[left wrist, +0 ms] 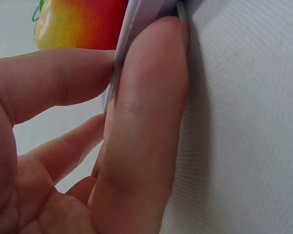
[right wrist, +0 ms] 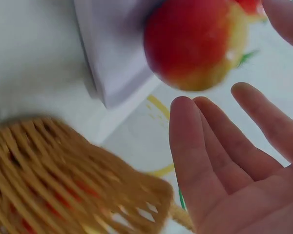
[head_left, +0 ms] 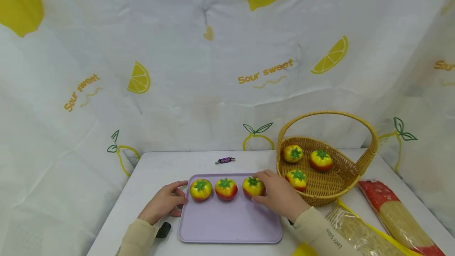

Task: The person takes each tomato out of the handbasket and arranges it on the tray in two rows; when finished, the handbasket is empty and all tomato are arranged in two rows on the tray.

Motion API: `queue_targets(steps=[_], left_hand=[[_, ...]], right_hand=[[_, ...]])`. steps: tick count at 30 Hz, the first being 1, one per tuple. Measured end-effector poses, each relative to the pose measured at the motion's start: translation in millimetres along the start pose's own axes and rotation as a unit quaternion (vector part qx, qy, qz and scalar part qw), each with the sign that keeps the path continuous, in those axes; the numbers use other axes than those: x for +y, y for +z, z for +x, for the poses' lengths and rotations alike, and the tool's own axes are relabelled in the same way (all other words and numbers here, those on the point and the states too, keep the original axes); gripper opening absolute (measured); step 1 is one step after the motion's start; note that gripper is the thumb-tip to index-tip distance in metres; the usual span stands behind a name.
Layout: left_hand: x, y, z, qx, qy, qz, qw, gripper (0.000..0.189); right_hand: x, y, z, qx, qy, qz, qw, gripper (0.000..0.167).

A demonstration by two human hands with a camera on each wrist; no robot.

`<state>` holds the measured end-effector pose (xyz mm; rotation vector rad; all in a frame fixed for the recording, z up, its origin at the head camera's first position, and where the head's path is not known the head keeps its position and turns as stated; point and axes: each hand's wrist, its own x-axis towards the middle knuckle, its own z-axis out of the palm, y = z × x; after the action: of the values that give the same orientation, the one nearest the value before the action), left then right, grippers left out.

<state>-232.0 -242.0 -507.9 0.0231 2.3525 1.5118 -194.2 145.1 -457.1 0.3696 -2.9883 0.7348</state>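
1. pinching the lilac tray by its left rim, the left hand probably steadies it against sliding; holding only the edge leaves the fingers out of the fruits' way.
2. the right hand is well apart from the left, spread around the rightmost fruit. in the right wrist view its fingertips lie just beside that fruit with a slight gap, so it does not look clamped on anything.
3. the rightmost fruit, middle fruit and left fruit line the tray's far side, green tops up; the even spacing looks deliberate, perhaps giving fingers room between them.
4. the wicker basket stands just right of the tray, handle upright, seemingly placed for easy reach by the right hand; three more fruits lie inside.
5. a wrapped candy behind the tray and a red-ended packet at far right seem set aside from the work.
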Motion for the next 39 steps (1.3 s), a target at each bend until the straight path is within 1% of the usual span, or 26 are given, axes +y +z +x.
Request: queue_targets(steps=[3,6,10,12,16,21,24,27,33,39], left_hand=[[1.7,0.3,-1.6,0.0,0.003,0.006,1.0,0.071],[2.6,0.3,-2.4,0.002,0.002,0.011,0.9999,0.071],[2.9,-0.2,-1.2,0.002,-0.001,0.011,0.9999,0.071],[3.0,-1.2,-0.1,0.0,-0.001,0.012,0.9999,0.071],[1.4,-3.7,-0.5,0.001,-0.007,0.014,0.9999,0.072],[-1.9,-3.5,-2.0,0.002,-0.014,0.01,0.9999,0.072],[-1.9,-1.0,-0.5,-0.006,-0.007,0.007,0.9999,0.073],[-1.9,-1.6,-0.9,-0.003,-0.004,0.008,1.0,0.072],[-1.0,-1.8,-0.2,-0.005,-0.003,0.006,1.0,0.073],[-2.0,-2.1,0.0,-0.007,-0.006,0.003,1.0,0.073]], right_hand=[[1.1,-15.5,-3.3,-0.003,-0.006,0.001,1.0,0.058],[9.2,-36.5,-7.9,-0.006,-0.02,0.002,0.9998,0.055],[32.4,-68.5,-13.1,0.007,-0.044,-0.011,0.999,0.054],[46.7,-84.5,-13.2,0.017,-0.046,-0.022,0.9986,0.055],[77.2,-111.8,-9.6,0.02,-0.021,-0.017,0.9994,0.06],[114.0,-134.1,-2.8,0.01,0.034,-0.008,0.9993,0.07],[131.4,-142.1,-1.3,0.009,0.06,-0.017,0.998,0.07],[141.2,-142.4,5.5,-0.001,0.074,-0.017,0.9971,0.068],[152.4,-136.4,18.0,-0.034,0.101,-0.007,0.9943,0.068],[160.9,-130.1,25.9,-0.051,0.105,-0.022,0.993,0.068]])
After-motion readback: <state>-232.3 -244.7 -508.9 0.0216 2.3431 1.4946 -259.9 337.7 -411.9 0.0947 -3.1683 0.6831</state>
